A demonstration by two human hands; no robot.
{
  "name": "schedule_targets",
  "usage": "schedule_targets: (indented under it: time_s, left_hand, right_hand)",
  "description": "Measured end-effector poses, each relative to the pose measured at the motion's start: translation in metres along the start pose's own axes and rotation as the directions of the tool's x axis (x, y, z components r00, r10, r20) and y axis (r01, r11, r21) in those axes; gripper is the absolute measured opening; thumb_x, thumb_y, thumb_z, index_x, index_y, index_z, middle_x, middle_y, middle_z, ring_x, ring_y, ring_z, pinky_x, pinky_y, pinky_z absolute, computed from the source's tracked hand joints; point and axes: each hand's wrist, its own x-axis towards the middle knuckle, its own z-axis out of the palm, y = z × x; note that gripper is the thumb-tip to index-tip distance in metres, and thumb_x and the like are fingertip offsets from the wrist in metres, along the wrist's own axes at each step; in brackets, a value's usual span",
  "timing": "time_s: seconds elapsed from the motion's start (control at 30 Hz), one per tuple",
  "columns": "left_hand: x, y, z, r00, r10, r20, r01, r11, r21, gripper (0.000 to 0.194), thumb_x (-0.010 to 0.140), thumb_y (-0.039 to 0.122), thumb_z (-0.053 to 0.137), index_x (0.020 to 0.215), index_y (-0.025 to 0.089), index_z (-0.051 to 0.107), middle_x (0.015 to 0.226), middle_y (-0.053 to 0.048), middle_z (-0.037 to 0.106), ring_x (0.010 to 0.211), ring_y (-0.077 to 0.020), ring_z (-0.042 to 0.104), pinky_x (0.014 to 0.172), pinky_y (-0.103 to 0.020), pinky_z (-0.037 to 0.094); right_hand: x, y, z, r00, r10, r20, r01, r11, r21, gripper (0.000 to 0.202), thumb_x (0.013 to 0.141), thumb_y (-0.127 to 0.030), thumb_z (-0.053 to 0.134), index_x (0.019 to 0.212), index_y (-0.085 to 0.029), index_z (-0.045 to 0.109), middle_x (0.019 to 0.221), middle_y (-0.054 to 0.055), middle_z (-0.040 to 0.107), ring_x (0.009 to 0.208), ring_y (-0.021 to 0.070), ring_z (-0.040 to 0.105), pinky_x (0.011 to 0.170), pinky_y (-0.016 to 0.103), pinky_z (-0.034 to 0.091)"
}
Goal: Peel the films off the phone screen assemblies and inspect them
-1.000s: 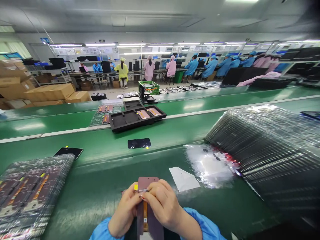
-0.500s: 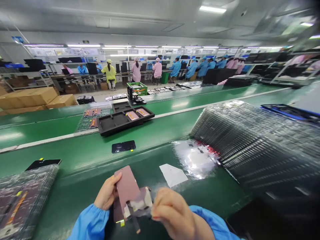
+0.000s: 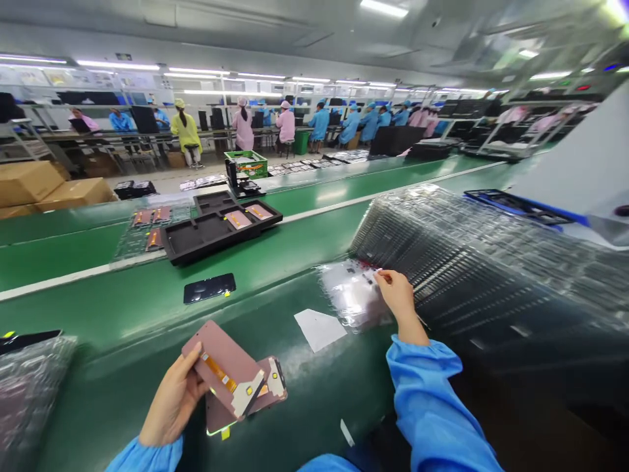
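My left hand grips a phone screen panel by its left edge, thumb on its pink back. The panel is tilted, with an orange flex cable and a pale patch showing at its lower end. Under it lies a second phone screen panel, partly covered, with a yellow tab at its lower edge. My right hand reaches to the right rim of a stack of clear film sheets with small dark pieces on it. Its fingertips are pinched together; what is between them is too small to make out.
A white paper sheet and a dark phone screen lie on the green bench. Stacked clear trays rise on the right; more trays stand at left. A black foam tray holds pink panels. Co-workers sit far behind.
My right hand has moved from the panel up and right to the film sheets. The dark strip and film over the panel's lower end are off, baring the orange cable. The view has turned right.
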Motion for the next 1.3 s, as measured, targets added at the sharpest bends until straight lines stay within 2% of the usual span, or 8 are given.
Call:
schedule_targets:
  time_s: [0.2,0.33,0.43,0.57,0.73,0.93,1.1,1.3]
  left_hand:
    - [-0.013,0.0,0.0,0.999,0.041,0.009,-0.04,0.997,-0.071,0.013,0.091,0.01,0.054,0.102,0.014,0.061,0.087,-0.007,0.074,0.069,-0.0178,0.072,0.06,-0.03,0.063]
    - [-0.02,-0.012,0.001,0.999,0.039,0.026,-0.035,0.99,-0.138,0.03,0.087,0.008,0.057,0.116,0.018,0.057,0.097,-0.007,0.074,0.081,-0.02,0.073,0.071,-0.036,0.064]
    - [-0.029,-0.03,0.009,0.997,0.016,0.075,0.001,0.976,-0.217,0.044,0.087,0.009,0.058,0.128,0.022,0.051,0.106,-0.008,0.072,0.095,-0.0236,0.071,0.083,-0.043,0.062]
    - [-0.044,-0.049,0.018,0.987,-0.017,0.161,0.058,0.966,-0.252,0.047,0.085,0.013,0.062,0.13,0.02,0.048,0.111,-0.01,0.07,0.105,-0.0268,0.068,0.092,-0.046,0.058]
    - [-0.025,-0.035,0.0,0.973,0.112,0.202,-0.153,0.968,0.199,0.045,0.095,0.036,0.051,0.135,0.018,0.045,0.122,-0.015,0.065,0.107,-0.0275,0.067,0.087,-0.041,0.057]
    - [0.078,0.041,-0.052,0.856,0.476,0.201,-0.379,0.314,0.87,0.034,0.09,0.031,0.056,0.119,0.015,0.061,0.129,-0.017,0.06,0.129,-0.0337,0.048,0.112,-0.048,0.033]
    - [0.139,0.085,-0.058,0.87,0.36,0.337,-0.315,-0.121,0.941,0.046,0.088,0.033,0.065,0.13,0.017,0.056,0.142,-0.013,0.05,0.141,-0.0359,0.029,0.115,-0.065,0.013]
    - [0.169,0.099,-0.041,0.924,0.205,0.323,-0.213,-0.426,0.879,0.047,0.089,0.035,0.064,0.132,0.019,0.054,0.139,-0.013,0.052,0.134,-0.0352,0.041,0.11,-0.064,0.029]
  right_hand:
    - [-0.022,0.003,0.012,0.996,-0.052,-0.067,0.04,0.985,-0.171,0.043,0.082,-0.033,0.057,0.114,-0.005,0.059,0.122,0.03,0.046,0.118,0.0459,0.035,0.092,0.062,0.028]
    - [-0.06,-0.04,0.023,0.953,-0.267,0.14,0.277,0.959,-0.058,0.038,0.086,-0.038,0.052,0.114,-0.012,0.057,0.115,0.023,0.055,0.114,0.0399,0.046,0.095,0.057,0.035]
    - [-0.119,-0.091,0.036,0.761,-0.504,0.409,0.476,0.861,0.176,0.028,0.085,-0.049,0.059,0.095,-0.023,0.06,0.113,0.011,0.064,0.106,0.0284,0.059,0.092,0.04,0.047]
    - [-0.196,-0.15,0.045,0.304,-0.752,0.585,0.52,0.646,0.559,0.045,0.068,-0.045,0.082,0.09,-0.019,0.053,0.127,0.019,0.056,0.116,0.0334,0.055,0.091,0.045,0.05]
    - [-0.216,-0.165,0.046,0.278,-0.761,0.586,0.48,0.638,0.602,0.035,0.075,-0.015,0.071,0.104,-0.018,0.052,0.119,0.016,0.058,0.101,0.0276,0.061,0.083,0.043,0.054]
    - [-0.213,-0.146,0.046,0.143,-0.743,0.653,0.519,0.619,0.59,0.087,0.066,-0.016,0.086,0.139,-0.02,0.04,0.133,0.018,0.052,0.119,0.0329,0.054,0.099,0.049,0.049]
    - [-0.229,-0.134,0.058,0.112,-0.714,0.692,0.561,0.62,0.548,0.1,0.052,-0.021,0.097,0.138,-0.018,0.047,0.135,0.019,0.052,0.122,0.0368,0.053,0.103,0.05,0.048]
    - [-0.234,-0.119,0.08,0.075,-0.733,0.676,0.613,0.568,0.549,0.1,0.052,-0.036,0.097,0.138,-0.018,0.05,0.137,0.021,0.053,0.124,0.039,0.052,0.104,0.049,0.047]
